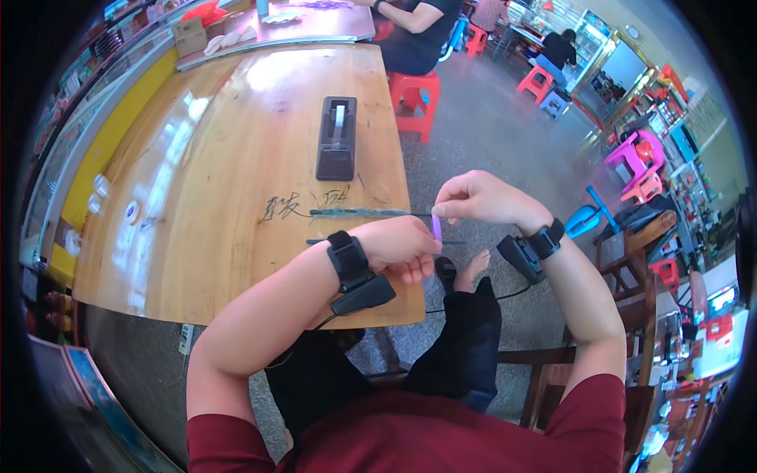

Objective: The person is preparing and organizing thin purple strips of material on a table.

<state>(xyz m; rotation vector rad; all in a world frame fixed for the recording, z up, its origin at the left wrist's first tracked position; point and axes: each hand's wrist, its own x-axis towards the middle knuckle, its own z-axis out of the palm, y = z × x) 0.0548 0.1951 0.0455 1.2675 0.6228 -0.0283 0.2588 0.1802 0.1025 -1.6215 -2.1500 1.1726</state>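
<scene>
Maroon shirt [386, 436]; left hand [397, 242], right hand [487, 199] pinch purple strip [437, 228], long axis toward shirt.

widest over the bare left half of the wooden table [205, 252], between the black tape dispenser [336, 146] and the small round white piece [132, 211]; bounded farther left by the yellow counter side [106, 150]. blocked ahead of the left hand [398, 243], first by the green stem [347, 213], lying just beyond, then by the dispenser. tight between left hand and right hand [489, 197], taken up by the purple strip [437, 229]. roomy above the floor [497, 142] ahead of the right hand, limited on the left by the red stool [426, 102]. hampered beneath by the black cable [512, 295] and dark-trousered legs [465, 339].
</scene>
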